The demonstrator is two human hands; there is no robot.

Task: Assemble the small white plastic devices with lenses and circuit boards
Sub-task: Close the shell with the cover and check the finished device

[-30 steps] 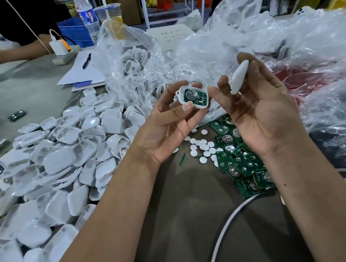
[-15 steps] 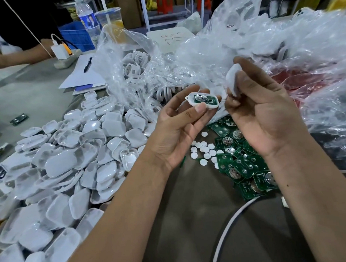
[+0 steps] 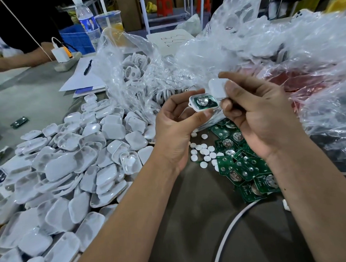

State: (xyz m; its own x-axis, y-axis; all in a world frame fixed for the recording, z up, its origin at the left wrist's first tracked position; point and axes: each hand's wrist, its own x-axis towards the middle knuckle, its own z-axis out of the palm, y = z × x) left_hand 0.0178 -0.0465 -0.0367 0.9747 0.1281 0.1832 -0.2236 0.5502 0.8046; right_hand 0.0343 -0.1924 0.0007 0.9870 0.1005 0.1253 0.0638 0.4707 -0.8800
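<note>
My left hand [image 3: 174, 130] pinches a small white shell half [image 3: 203, 104] that has a green circuit board seated inside it, open face up. My right hand [image 3: 262, 116] holds a plain white cover [image 3: 217, 87] between thumb and fingers, just above and to the right of the shell half, its lower fingers touching the shell's right end. Below the hands lie several loose green circuit boards [image 3: 246, 167] and several small white round discs [image 3: 203, 152] on the dark table.
A big pile of white shells [image 3: 71, 163] fills the left of the table. Crumpled clear plastic bags [image 3: 263, 55] holding more white parts rise behind the hands. A white cable [image 3: 230, 226] curves at lower right. Another person's arm [image 3: 18, 61], papers with a pen [image 3: 84, 77] and a water bottle [image 3: 86, 20] are far left.
My right hand has brought the white cover down and left, close over the shell half. My left hand has tilted the shell half flatter and shifted it slightly right.
</note>
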